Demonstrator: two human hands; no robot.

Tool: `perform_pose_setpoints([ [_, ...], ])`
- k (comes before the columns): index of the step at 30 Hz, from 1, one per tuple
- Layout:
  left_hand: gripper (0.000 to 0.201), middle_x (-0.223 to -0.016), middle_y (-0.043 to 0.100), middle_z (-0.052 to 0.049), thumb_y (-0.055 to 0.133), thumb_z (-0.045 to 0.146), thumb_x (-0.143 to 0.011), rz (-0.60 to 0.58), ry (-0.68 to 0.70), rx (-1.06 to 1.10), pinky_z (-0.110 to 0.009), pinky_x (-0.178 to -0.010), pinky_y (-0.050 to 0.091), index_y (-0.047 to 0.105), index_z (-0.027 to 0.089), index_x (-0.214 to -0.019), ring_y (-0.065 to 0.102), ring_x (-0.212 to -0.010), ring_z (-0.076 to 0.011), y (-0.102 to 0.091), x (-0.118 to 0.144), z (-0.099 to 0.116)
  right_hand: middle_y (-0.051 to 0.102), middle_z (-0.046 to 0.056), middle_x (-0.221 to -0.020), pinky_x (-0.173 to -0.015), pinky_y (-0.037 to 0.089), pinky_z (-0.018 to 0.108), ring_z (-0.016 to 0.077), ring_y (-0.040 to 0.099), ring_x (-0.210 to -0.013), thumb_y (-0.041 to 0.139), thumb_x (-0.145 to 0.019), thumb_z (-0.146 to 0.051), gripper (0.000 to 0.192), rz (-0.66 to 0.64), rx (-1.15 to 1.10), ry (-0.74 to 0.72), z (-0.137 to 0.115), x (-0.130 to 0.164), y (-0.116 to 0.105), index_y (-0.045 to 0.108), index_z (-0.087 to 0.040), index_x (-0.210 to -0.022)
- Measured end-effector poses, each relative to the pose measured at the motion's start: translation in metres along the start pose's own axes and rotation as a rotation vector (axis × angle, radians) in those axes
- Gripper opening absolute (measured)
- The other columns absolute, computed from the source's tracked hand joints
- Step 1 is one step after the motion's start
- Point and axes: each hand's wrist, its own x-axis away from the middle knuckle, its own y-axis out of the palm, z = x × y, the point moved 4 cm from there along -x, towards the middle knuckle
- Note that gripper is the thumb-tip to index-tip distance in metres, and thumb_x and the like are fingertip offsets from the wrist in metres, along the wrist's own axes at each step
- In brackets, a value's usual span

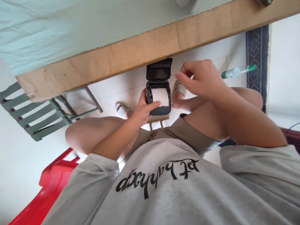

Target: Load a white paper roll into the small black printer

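Note:
A small black thermal printer [158, 110] is held between my knees, just below the table edge. Its lid [158, 70] is flipped up, away from my body. Inside lies a roll of white paper [161, 96]. My left hand [144, 106] grips the printer from its left side, the thumb reaching over the rim onto the roll. Raised to the right of the printer, my right hand [199, 75] has its fingers curled toward the thumb; no object shows in it. It does not touch the printer.
A wooden table edge [131, 57] with pale green cloth [70, 28] crosses ahead. A green slatted chair [35, 112] stands left, a red plastic piece [56, 178] lower left. A plastic bottle [239, 72] with green cap lies on the floor at right.

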Motion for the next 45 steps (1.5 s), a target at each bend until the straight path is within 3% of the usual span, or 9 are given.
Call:
perform_pose_setpoints([
  [3,0.1,-0.135,0.072,-0.006,0.104,0.032,-0.051,-0.073,-0.01,-0.002,-0.042,-0.107,0.058,0.057,0.031,-0.139,0.069,-0.13,-0.0303,0.001,0.0,0.0,0.074,0.011,-0.105,-0.089,0.047,0.04,0.0177,0.058,-0.083,0.067,-0.095,-0.039,0.026,0.007,0.002,0.142,0.019,-0.005,-0.006,0.066,-0.019,-0.111],
  [8,0.129,-0.16,0.059,-0.012,0.105,0.038,-0.055,-0.243,-0.003,-0.063,-0.049,-0.123,0.052,0.037,0.032,-0.164,0.057,-0.152,-0.0367,0.007,0.0,-0.002,0.066,0.016,-0.153,-0.11,0.054,0.044,0.025,0.07,-0.125,0.055,-0.09,-0.019,0.068,-0.097,-0.149,0.051,0.004,-0.007,0.004,0.048,-0.017,-0.158],
  [12,0.163,-0.18,0.037,-0.014,0.106,0.043,-0.055,-0.327,0.016,-0.072,-0.059,-0.134,0.04,-0.001,0.035,-0.178,0.036,-0.168,-0.0433,0.011,-0.001,-0.002,0.067,0.011,-0.15,-0.118,0.055,0.044,0.0257,0.068,-0.135,0.052,-0.096,-0.028,0.053,-0.151,-0.216,0.021,-0.013,0.001,0.0,0.052,-0.021,-0.149],
  [21,0.157,-0.176,0.047,-0.01,0.106,0.033,-0.058,-0.307,0.016,-0.053,-0.052,-0.119,0.057,0.005,0.042,-0.178,0.054,-0.156,-0.0403,0.006,-0.004,-0.007,0.073,0.011,-0.123,-0.109,0.056,0.047,0.0259,0.068,-0.117,0.041,-0.103,-0.057,0.048,-0.181,-0.188,0.025,-0.012,0.002,0.003,0.069,-0.019,-0.111],
  [25,0.119,-0.163,0.06,-0.004,0.103,0.044,-0.062,-0.258,0.021,0.062,-0.04,-0.1,0.065,0.043,0.044,-0.165,0.067,-0.141,-0.0346,0.006,-0.005,-0.004,0.074,0.014,-0.133,-0.099,0.057,0.043,0.0267,0.069,-0.11,0.057,-0.089,-0.06,0.07,-0.318,-0.092,-0.077,-0.016,0.003,0.017,0.062,-0.016,-0.144],
  [28,0.076,-0.124,0.077,-0.004,0.098,0.064,-0.069,-0.144,0.038,0.086,-0.031,-0.079,0.063,0.07,0.032,-0.131,0.077,-0.106,-0.0247,0.004,-0.008,-0.004,0.076,0.015,-0.126,-0.091,0.056,0.038,0.0256,0.07,-0.102,0.062,-0.085,-0.066,0.088,-0.424,-0.095,-0.104,-0.021,0.004,0.026,0.054,-0.014,-0.155],
  [32,0.066,-0.091,0.073,-0.001,0.101,0.067,-0.066,-0.102,0.011,0.009,-0.026,-0.066,0.057,0.073,0.022,-0.106,0.072,-0.077,-0.0152,0.002,-0.011,-0.006,0.075,0.015,-0.124,-0.09,0.054,0.035,0.0241,0.069,-0.099,0.069,-0.082,-0.06,0.091,-0.485,-0.106,-0.057,-0.028,0.004,0.032,0.05,-0.014,-0.158],
  [39,0.063,-0.093,0.076,-0.002,0.104,0.057,-0.065,-0.105,0.052,0.045,-0.027,-0.068,0.06,0.073,0.022,-0.107,0.077,-0.083,-0.0193,0.001,-0.01,0.0,0.072,0.017,-0.131,-0.095,0.053,0.036,0.0246,0.067,-0.104,0.073,-0.083,-0.051,0.088,-0.427,-0.071,-0.079,-0.037,0.005,0.033,0.049,-0.014,-0.16],
  [45,0.036,-0.087,0.079,-0.01,0.053,0.047,-0.108,0.043,-0.152,0.187,-0.04,-0.094,0.068,0.075,0.018,-0.106,0.081,-0.106,-0.0285,0.007,-0.007,0.002,0.066,0.018,-0.145,-0.101,0.053,0.041,0.0313,0.066,-0.118,0.069,-0.091,-0.048,0.083,-0.492,0.078,-0.047,-0.045,0.003,0.03,0.047,-0.018,-0.165],
])
